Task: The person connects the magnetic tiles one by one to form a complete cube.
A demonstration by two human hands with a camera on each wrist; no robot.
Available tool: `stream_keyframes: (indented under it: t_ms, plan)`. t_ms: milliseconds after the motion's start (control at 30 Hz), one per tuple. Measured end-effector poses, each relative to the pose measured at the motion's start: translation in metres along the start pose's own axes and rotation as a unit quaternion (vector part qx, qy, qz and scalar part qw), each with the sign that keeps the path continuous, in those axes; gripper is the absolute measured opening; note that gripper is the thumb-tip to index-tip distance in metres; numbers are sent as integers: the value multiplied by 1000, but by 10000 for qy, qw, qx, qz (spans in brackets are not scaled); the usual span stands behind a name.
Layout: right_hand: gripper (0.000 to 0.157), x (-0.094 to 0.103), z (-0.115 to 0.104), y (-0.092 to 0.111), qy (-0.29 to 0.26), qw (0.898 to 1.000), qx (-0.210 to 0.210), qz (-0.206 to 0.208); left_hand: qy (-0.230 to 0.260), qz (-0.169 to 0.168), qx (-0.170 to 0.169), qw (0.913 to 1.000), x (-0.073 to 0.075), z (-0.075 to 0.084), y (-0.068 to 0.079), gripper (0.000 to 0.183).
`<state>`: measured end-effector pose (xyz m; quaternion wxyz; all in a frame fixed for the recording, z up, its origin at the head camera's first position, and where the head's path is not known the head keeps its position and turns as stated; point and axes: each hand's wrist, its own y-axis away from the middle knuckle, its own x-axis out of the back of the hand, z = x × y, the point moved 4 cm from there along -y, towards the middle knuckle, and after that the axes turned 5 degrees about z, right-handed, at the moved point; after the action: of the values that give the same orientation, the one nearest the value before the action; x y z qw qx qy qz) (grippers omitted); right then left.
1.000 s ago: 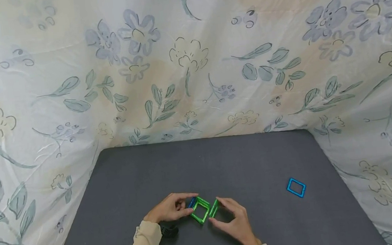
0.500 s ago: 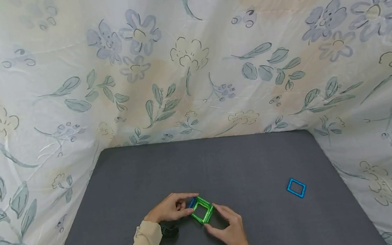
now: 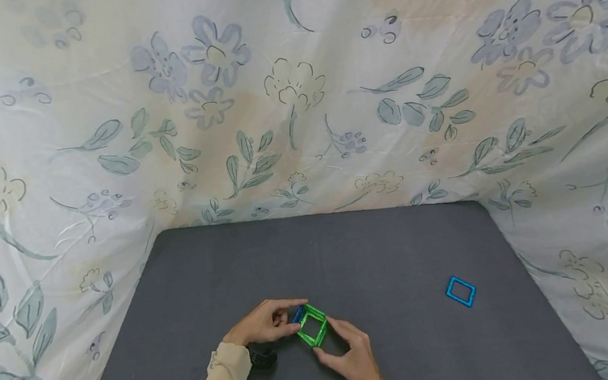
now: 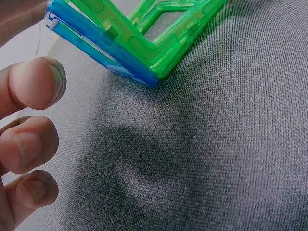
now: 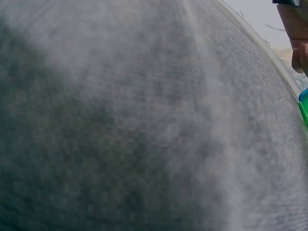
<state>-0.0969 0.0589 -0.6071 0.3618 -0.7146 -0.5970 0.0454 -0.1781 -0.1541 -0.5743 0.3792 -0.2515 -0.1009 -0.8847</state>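
Note:
In the head view, a small box-like shape of green magnetic tiles point(image 3: 322, 334) with square openings stands on the table, and a blue magnetic tile point(image 3: 298, 315) forms its left side. My left hand point(image 3: 264, 323) holds the blue side between index finger and thumb, its other fingers curled. From the right, my right hand point(image 3: 353, 354) pinches the green side by its ends. The left wrist view shows the blue tile point(image 4: 101, 38) upright against the green tiles point(image 4: 173, 53). Only a sliver of green tile point(image 5: 304, 110) shows in the right wrist view.
A loose blue square tile point(image 3: 473, 297) lies flat on the dark grey table point(image 3: 386, 255), toward the right. Floral cloth point(image 3: 302, 172) hangs behind the table and along its sides. A black object point(image 3: 263, 359) sits at the left wrist.
My right hand has brought a green tile leftward from a small gap until it meets the other green tiles. The left hand has stayed in place.

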Motion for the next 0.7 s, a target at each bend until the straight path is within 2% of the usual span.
stream_keyframes:
  t_ms: [233,400,567,700]
  plan:
    - [65,-3,6,1,81,9999,-136,15,-64,7,117,9999,0,0,-1,57]
    - [65,-4,9,0,42,9984,-535,-180,-146,38,114,9998,0,1,-1,55]
    - [67,-5,11,-1,-410,9923,-1071,-467,-151,48,72,9998,0,1,-1,55]
    - [69,-6,13,-1,-601,9872,-1328,-645,-145,63,49,9999,0,2,-1,57]
